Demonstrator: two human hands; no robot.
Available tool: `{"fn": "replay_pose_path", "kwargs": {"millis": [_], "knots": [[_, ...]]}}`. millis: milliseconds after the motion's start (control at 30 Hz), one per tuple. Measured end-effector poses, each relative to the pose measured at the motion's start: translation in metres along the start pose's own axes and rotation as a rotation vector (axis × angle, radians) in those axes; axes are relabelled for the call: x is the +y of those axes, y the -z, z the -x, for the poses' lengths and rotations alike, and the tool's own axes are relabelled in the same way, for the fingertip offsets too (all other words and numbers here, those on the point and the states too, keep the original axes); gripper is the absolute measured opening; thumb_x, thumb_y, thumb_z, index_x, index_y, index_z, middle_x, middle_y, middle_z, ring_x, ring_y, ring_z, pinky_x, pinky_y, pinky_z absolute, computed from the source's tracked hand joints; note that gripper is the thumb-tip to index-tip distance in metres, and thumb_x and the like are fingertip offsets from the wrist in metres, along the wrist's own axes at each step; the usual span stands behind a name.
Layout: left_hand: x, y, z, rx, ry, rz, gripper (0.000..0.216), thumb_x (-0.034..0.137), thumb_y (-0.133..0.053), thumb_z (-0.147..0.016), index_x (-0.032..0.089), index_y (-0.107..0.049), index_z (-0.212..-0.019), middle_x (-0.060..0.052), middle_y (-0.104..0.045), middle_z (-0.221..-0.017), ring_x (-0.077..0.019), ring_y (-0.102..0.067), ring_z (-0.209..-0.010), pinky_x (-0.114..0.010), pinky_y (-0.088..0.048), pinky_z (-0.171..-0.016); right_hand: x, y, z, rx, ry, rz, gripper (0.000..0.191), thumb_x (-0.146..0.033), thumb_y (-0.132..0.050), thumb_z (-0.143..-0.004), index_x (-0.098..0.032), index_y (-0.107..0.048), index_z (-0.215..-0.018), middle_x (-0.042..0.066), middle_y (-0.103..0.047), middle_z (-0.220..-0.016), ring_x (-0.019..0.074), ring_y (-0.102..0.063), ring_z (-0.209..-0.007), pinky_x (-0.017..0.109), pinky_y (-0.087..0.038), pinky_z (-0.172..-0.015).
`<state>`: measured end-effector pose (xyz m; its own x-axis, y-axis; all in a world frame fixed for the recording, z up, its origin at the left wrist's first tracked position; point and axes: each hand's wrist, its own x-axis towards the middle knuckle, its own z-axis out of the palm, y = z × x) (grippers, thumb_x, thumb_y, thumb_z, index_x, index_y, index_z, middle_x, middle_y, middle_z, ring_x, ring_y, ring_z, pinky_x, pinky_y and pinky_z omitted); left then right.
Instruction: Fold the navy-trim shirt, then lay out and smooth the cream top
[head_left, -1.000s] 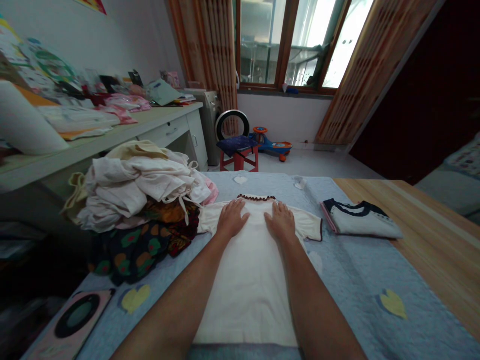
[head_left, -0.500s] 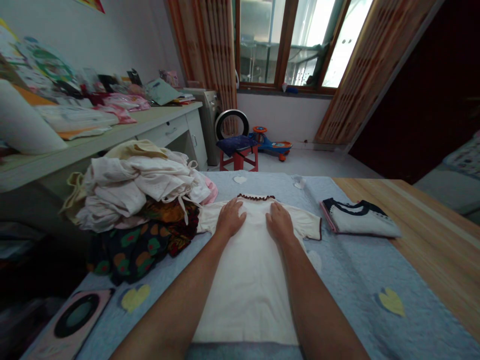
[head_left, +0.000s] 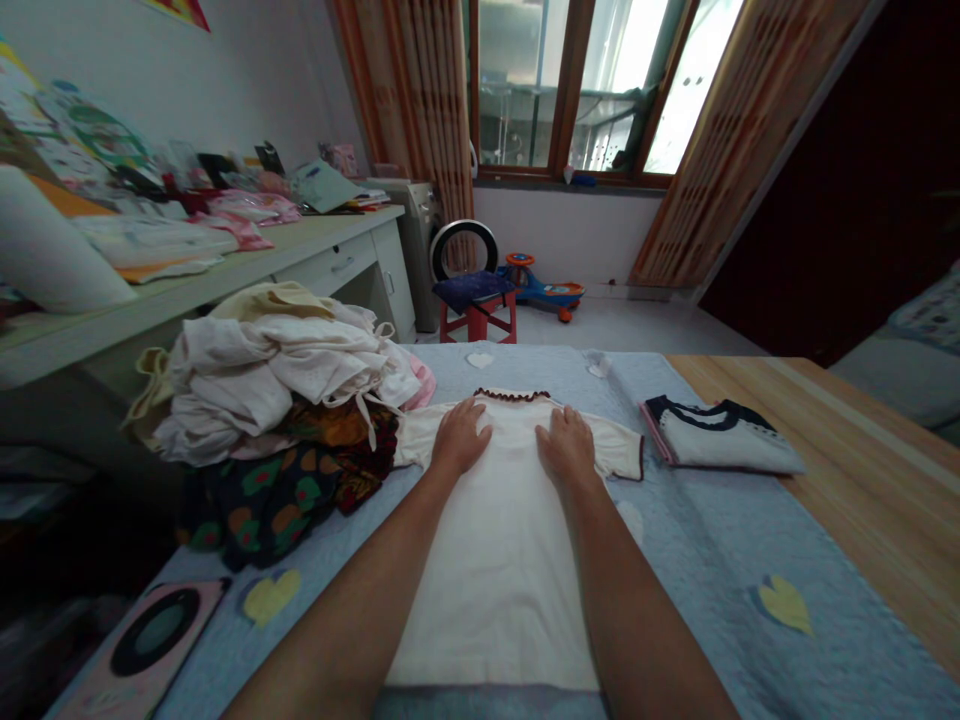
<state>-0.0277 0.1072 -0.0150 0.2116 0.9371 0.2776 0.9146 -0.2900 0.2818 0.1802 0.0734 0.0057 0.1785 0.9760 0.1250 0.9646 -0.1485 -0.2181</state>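
Observation:
A cream short-sleeved shirt (head_left: pixel 510 560) with dark brown trim at collar and cuffs lies spread flat, its collar away from me. My left hand (head_left: pixel 460 438) rests on its left shoulder, fingers stretched forward and thumb apart. Across from it, my right hand (head_left: pixel 568 445) lies on the right shoulder with fingers extended. Neither hand grips the fabric. Beneath the shirt is a light blue cloth (head_left: pixel 697 560) with heart shapes. To the right sits a folded white garment (head_left: pixel 731 440) with a navy collar, on top of something pink.
A heap of crumpled clothes (head_left: pixel 277 360) stands on the left, with a dark patterned garment (head_left: pixel 262 500) at its base. A pink flat item (head_left: pixel 142 645) with a black ring lies at the near left. Bare wood (head_left: pixel 847 460) shows at right. Beyond is a red stool (head_left: pixel 480 318).
My right hand has shifted slightly to the right along the shirt's shoulder. My left hand stays where it was, and the shirt lies unchanged.

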Motion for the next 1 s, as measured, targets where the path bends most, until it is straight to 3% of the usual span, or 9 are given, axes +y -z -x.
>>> {"fn": "replay_pose_path", "kwargs": {"millis": [200,400,600,733,867,1000], "knots": [[0.0,0.001,-0.001,0.005,-0.015,0.017,0.043,0.032,-0.055,-0.089,0.018,-0.057,-0.13,-0.011,-0.05,-0.145,-0.0244,-0.045,-0.135,-0.04,-0.033,-0.115,0.004,0.003,0.001,0.015,-0.053,0.012,0.052,-0.039,-0.047,-0.092,-0.007,-0.053,-0.132,0.023,-0.046,-0.144,0.0302,-0.042,-0.133,0.039,-0.027,-0.109],[0.002,0.003,0.0,0.002,-0.014,0.005,0.041,0.03,-0.057,-0.089,0.016,-0.058,-0.128,-0.014,-0.05,-0.144,-0.0257,-0.045,-0.135,-0.04,-0.034,-0.114,0.009,0.002,0.0,-0.025,-0.096,0.037,0.06,-0.046,-0.046,-0.094,-0.011,-0.046,-0.142,0.023,-0.033,-0.153,0.0351,-0.028,-0.142,0.044,-0.02,-0.113],[0.005,0.002,0.003,0.051,-0.082,-0.007,0.037,0.026,-0.057,-0.088,0.017,-0.059,-0.124,-0.012,-0.053,-0.142,-0.0254,-0.046,-0.132,-0.04,-0.035,-0.113,0.008,-0.001,0.0,0.006,-0.144,0.032,0.062,-0.047,-0.048,-0.093,-0.008,-0.046,-0.141,0.026,-0.031,-0.153,0.0375,-0.026,-0.143,0.047,-0.016,-0.113],[0.007,0.003,0.003,0.096,-0.066,-0.009,0.03,0.019,-0.055,-0.085,0.017,-0.062,-0.114,-0.011,-0.059,-0.133,-0.0225,-0.051,-0.125,-0.036,-0.037,-0.111,0.0,-0.005,0.001,0.078,-0.036,0.016,0.051,-0.033,-0.051,-0.09,-0.008,-0.05,-0.135,0.022,-0.036,-0.151,0.0342,-0.028,-0.142,0.044,-0.018,-0.114],[0.009,0.005,0.003,0.099,-0.001,-0.018,0.034,0.016,-0.05,-0.085,0.015,-0.06,-0.118,-0.012,-0.061,-0.128,-0.0235,-0.053,-0.121,-0.039,-0.039,-0.108,-0.009,-0.006,0.003,0.083,0.166,-0.036,0.032,-0.024,-0.049,-0.089,-0.013,-0.059,-0.117,0.016,-0.053,-0.136,0.0249,-0.047,-0.125,0.034,-0.029,-0.108],[0.01,0.005,0.004,0.09,0.02,-0.031,0.039,0.022,-0.051,-0.087,0.013,-0.056,-0.124,-0.014,-0.059,-0.133,-0.0258,-0.05,-0.125,-0.041,-0.038,-0.107,-0.011,-0.005,0.004,0.078,0.195,-0.044,0.026,-0.024,-0.049,-0.089,-0.015,-0.06,-0.111,0.014,-0.057,-0.128,0.0232,-0.051,-0.118,0.032,-0.033,-0.104]]}}
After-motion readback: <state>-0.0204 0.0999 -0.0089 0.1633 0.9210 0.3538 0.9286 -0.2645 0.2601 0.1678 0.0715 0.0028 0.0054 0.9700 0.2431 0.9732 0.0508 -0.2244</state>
